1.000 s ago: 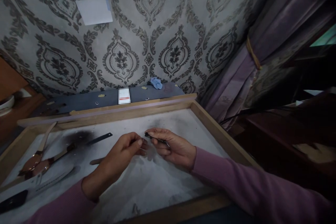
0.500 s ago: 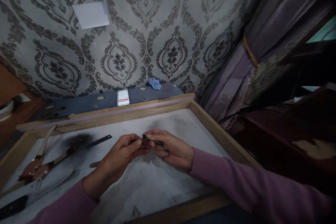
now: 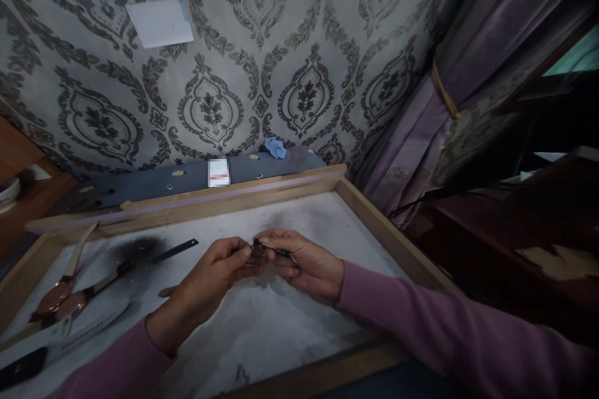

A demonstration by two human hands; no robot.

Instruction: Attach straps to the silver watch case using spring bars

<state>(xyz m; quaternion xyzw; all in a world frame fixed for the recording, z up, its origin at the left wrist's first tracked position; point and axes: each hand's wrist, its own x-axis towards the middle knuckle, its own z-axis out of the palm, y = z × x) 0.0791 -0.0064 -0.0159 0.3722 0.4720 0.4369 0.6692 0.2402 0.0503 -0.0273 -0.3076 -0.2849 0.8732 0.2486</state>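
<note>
Both hands meet over a wooden-framed tray (image 3: 397, 240) with a white bottom. Between them is a small dark object (image 3: 256, 243), too small to identify. My left hand (image 3: 219, 265) pinches its left end between thumb and fingers. My right hand (image 3: 304, 262) has its fingers closed around the right part, where a thin dark piece with a shiny end shows. Left of the hands, two watches with copper-coloured faces (image 3: 57, 299) and pale straps lie in the tray. A dark flat strip (image 3: 176, 250) lies near my left hand, over a dark smudge.
A black handle (image 3: 23, 369) lies at the lower left. Behind the tray, a blue cloth surface (image 3: 187, 182) bears a small white box (image 3: 219, 173) and a crumpled blue item (image 3: 276, 148). Patterned wallpaper stands behind; a purple curtain (image 3: 416, 131) hangs at right.
The view has shifted very slightly. Both hands keep nearly the same pose around the small dark object.
</note>
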